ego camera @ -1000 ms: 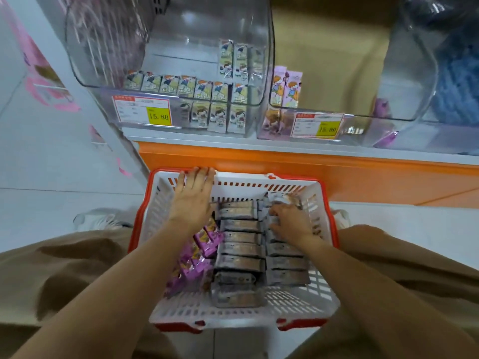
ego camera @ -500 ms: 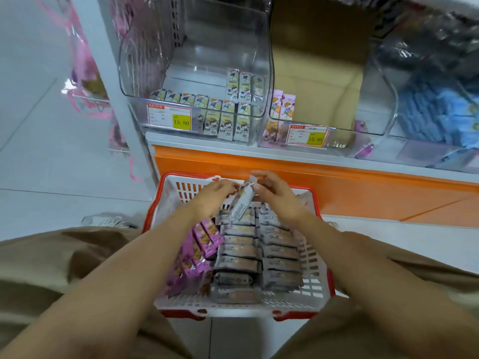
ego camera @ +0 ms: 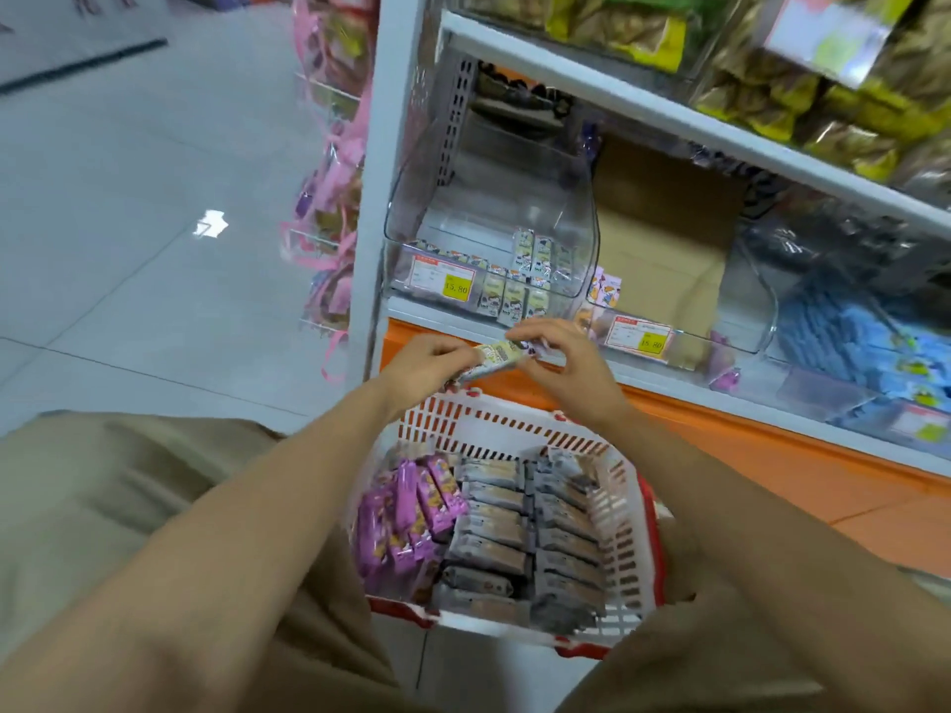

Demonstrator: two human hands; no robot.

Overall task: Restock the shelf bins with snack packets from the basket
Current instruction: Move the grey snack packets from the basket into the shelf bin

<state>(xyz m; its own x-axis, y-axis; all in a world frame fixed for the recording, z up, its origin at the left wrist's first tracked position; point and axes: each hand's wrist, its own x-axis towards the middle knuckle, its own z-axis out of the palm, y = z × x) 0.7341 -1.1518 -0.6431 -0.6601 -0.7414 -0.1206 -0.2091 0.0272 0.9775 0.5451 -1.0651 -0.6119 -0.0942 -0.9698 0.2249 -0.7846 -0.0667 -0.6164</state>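
Note:
A white basket with a red rim (ego camera: 625, 548) stands on the floor between my knees, holding rows of grey snack packets (ego camera: 494, 527) and pink packets (ego camera: 406, 512) on its left. Above its far edge my left hand (ego camera: 422, 365) and my right hand (ego camera: 561, 360) pinch one grey-and-cream snack packet (ego camera: 496, 355) by its two ends. Just beyond, on the lowest shelf, a clear bin (ego camera: 489, 234) holds several of the same packets standing at its front.
A second clear bin (ego camera: 684, 301) to the right holds a few pink packets and a cardboard backing. Blue packets (ego camera: 849, 331) fill the bin further right. An orange plinth (ego camera: 772, 455) runs below the shelf. Pink hanging goods (ego camera: 329, 198) flank the shelf's left post.
Both hands lifted one grey packet out of the basket and carried it up toward the clear bin. My view tilted up, showing the upper shelves.

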